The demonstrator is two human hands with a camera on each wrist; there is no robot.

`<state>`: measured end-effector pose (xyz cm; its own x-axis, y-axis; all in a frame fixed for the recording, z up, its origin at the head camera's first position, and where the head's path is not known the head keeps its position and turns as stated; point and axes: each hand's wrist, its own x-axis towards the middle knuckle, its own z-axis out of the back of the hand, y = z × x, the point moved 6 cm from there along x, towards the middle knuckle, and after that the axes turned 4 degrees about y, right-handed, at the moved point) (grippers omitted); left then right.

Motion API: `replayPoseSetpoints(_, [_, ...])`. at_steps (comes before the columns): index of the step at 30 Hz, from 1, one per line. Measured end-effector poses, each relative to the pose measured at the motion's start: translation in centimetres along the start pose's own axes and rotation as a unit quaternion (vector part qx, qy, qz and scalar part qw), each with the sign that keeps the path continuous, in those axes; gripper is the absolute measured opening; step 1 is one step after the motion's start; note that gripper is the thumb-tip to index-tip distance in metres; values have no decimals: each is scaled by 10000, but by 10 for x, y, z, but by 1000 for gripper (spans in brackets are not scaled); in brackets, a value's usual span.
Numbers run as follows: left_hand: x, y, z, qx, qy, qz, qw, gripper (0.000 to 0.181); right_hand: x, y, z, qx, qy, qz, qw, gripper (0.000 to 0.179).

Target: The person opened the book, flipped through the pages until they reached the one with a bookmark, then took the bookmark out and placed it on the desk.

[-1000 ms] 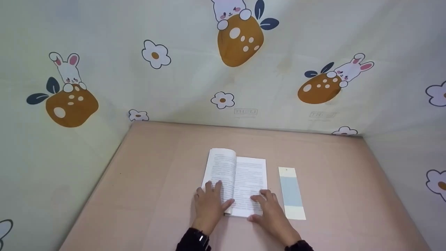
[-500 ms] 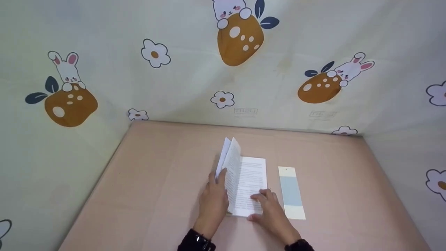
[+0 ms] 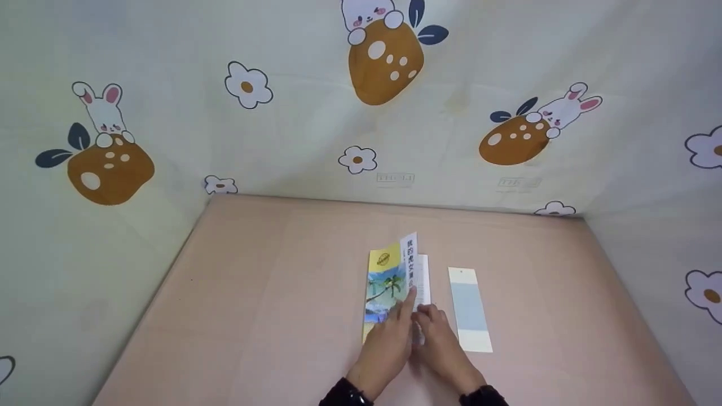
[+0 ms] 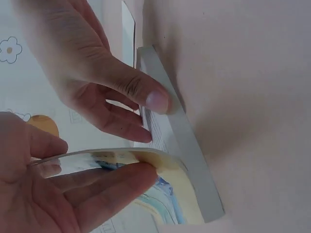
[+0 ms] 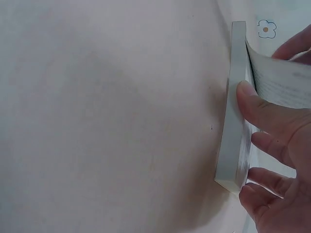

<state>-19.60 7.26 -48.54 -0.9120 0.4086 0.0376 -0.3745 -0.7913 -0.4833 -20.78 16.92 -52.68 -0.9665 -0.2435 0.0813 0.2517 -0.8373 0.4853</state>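
Note:
A paperback book (image 3: 386, 276) with a yellow and blue palm-tree cover lies on the table, its front part partly turned over to the right. My left hand (image 3: 389, 338) pinches the outer edge of the lifted cover and pages between thumb and fingers; the left wrist view shows this cover section (image 4: 121, 154) bending. At the book's lower right, my right hand (image 3: 444, 345) holds the page block. In the right wrist view its thumb lies against the book's bottom edge (image 5: 232, 141), with the fingers at the side. Most printed pages are hidden under the cover.
A flat bookmark (image 3: 470, 309), light blue with cream ends and a small hole at the top, lies right of the book. Beneath everything is a pinkish-beige table (image 3: 271, 293), bordered by cloth walls (image 3: 304, 129) printed with rabbits and flowers.
My left hand has lifted the left-hand pages and cover and swung them rightward, so the outer cover now shows. My right hand has stayed at the lower right of the book.

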Motion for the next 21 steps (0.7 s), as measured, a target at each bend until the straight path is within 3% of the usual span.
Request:
replayPoseSetpoints(7, [4, -8, -15, 908, 16, -191, 9957, 48, -3, -4, 2, -15, -50, -85, 10000, 45])
replayPoseSetpoints(13, [3, -10, -26, 2030, -332, -213, 9784, 44, -7, -17, -1, 793, 86, -502, 9956, 54])
replayPoseSetpoints(17, [1, -9, -31, 2317, -457, -77, 9717, 43, -11, -22, -3, 1186, 39, -576, 9913, 72])
replayPoseSetpoints(21, [-1, -8, -33, 2658, -360, -58, 9633, 45, -11, -21, -4, 1155, 175, -673, 9909, 80])
